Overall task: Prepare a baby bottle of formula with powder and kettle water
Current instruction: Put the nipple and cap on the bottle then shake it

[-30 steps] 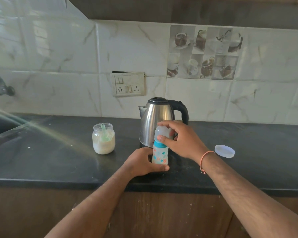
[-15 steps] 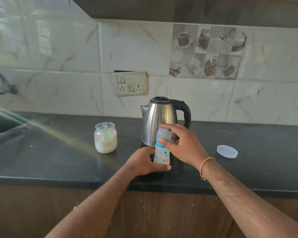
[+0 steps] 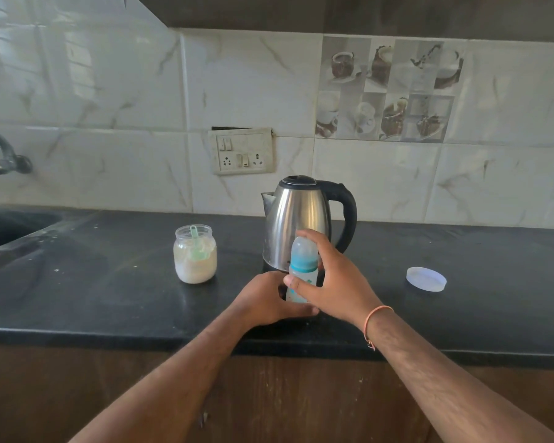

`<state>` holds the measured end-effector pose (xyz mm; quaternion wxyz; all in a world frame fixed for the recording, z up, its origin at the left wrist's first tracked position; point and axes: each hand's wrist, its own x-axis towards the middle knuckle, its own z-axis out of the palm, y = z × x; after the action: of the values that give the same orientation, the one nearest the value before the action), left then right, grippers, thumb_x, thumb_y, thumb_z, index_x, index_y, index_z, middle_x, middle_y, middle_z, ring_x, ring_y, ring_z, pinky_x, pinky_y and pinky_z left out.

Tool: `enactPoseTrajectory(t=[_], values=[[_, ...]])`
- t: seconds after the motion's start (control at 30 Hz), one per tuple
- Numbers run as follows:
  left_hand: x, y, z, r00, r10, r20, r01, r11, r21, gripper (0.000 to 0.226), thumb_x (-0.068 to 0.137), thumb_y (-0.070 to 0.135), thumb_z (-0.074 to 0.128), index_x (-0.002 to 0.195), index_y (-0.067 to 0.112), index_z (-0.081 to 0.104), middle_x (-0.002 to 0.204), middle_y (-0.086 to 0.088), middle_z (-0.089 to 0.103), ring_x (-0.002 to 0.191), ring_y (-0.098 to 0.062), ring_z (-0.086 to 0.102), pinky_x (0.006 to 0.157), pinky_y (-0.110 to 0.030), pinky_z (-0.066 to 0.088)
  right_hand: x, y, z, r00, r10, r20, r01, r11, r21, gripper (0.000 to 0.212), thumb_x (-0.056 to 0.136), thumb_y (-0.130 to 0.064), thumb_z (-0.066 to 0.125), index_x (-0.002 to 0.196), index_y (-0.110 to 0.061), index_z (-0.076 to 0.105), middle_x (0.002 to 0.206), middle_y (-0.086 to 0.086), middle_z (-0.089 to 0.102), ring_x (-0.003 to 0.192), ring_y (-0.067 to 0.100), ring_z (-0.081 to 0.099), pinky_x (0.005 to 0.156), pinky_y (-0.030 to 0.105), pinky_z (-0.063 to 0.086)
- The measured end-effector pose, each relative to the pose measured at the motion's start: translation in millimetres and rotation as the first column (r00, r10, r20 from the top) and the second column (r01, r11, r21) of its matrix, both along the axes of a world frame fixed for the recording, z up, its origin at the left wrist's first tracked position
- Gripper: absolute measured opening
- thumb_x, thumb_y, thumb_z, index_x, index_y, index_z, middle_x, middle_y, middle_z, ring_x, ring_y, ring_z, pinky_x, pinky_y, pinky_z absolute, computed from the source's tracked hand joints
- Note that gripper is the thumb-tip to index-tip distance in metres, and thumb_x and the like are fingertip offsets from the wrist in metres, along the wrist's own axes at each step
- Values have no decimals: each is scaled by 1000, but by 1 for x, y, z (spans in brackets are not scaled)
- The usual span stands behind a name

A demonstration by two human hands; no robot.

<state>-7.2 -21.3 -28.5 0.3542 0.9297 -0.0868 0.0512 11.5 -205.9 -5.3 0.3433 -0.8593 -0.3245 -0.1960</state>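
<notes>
Black counter [image 3: 109, 298]: left hand [image 3: 263, 302] grips the light plastic baby bottle [image 3: 303, 276] low; right hand [image 3: 336, 282] clasps its slippery cap.

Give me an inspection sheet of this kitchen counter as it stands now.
Surface: dark stone counter, dusty smears.
Job's things: small clear baby bottle with teal collar upright; steel kettle with black handle behind it; open clear jar of white powder with a green scoop inside.
Clutter: round white lid lying apart, right.
Grippers: left hand grips bottle base; right hand wraps its top.
Cables: nothing seen.
Surroundings: marble-look tiles, wall socket plate, tap.
</notes>
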Motion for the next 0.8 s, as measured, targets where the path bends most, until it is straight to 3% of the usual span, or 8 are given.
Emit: enactPoseTrajectory(t=[0.13,0.33,0.43,0.53,0.6,0.67,0.73,0.8], values=[[2,1,-1,1000,-14,8,14,1000,-15,45,83,51,87,120,39,65,110,20,73,100,-3,70,95,-26,60,0,8,-8,1000,-24,6,24,998,53,85,87,-59,79,149,-60,22,131,-20,52,111,13,64,89,35,65],[5,0,-2,1000,-3,2,3,1000,-26,45,84,48,87,121,35,65,105,21,71,96,-4,71,90,-23,59,2,9,-10,994,-69,85,67,997,31,81,88,-64,75,151,-53,25,130,-11,59,106,12,64,89,31,63],[5,0,-2,1000,1,-2,-1,1000,-16,42,85,47,87,120,37,66,108,19,73,98,-4,72,96,-28,61,0,9,-11,998,-52,40,50,998,32,84,88,-64,75,152,-56,21,132,-14,58,107,14,67,90,34,64],[4,1,-2,1000,-8,-6,8,1000,-8,38,86,46,87,118,38,68,109,18,74,101,-5,72,98,-31,61,-3,6,-21,997,26,-74,-17,992,124,99,89,-53,81,159,-59,11,142,-26,46,112,1,63,93,18,59],[3,1,-2,1000,-15,-2,15,1000,-11,41,86,47,86,122,38,68,111,18,74,102,-5,72,98,-32,61,-3,1,-25,993,47,-110,-29,986,164,111,89,-47,84,162,-59,2,141,-34,39,112,-9,58,86,5,50],[2,1,-2,1000,-20,-1,20,1000,-16,46,85,48,86,126,38,67,114,19,73,104,-4,72,100,-34,61,-4,0,-25,990,58,-127,-37,986,164,116,90,-42,84,163,-57,-4,143,-32,38,111,-10,59,81,1,47],[1,0,-3,999,-35,2,35,999,-14,52,84,50,87,129,39,66,117,19,73,107,-4,70,102,-37,60,-5,-1,-26,988,73,-138,-53,989,138,118,91,-36,85,163,-59,-6,144,-32,41,107,-6,63,80,4,51],[-1,0,-4,999,-42,11,42,999,-2,66,77,60,89,135,41,62,122,20,71,110,-3,68,104,-38,59,-5,-4,-26,975,122,-187,-68,960,271,119,89,-28,87,162,-63,0,140,-40,41,109,2,67,81,20,62]])
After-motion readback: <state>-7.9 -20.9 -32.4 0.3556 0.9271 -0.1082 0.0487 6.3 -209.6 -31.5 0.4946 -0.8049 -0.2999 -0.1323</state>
